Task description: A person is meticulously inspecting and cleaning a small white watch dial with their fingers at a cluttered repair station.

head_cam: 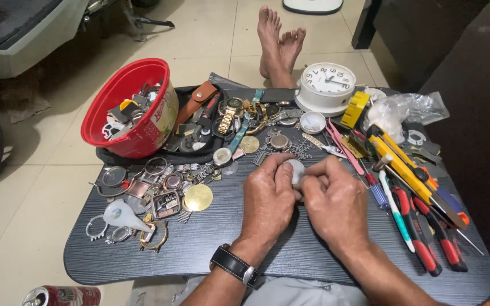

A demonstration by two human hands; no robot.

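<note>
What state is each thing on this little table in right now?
left hand: closed on the round silver watch part
right hand: pinching the same part
round silver watch part: held between both hands above the table
red basket: tilted, holding parts
white clock: upright, face up
drink can: on its side

Bucket (129, 107) at tray's (211, 249) left rear, clock (328, 85) behind hands, pliers (426, 226) at right edge.
</note>
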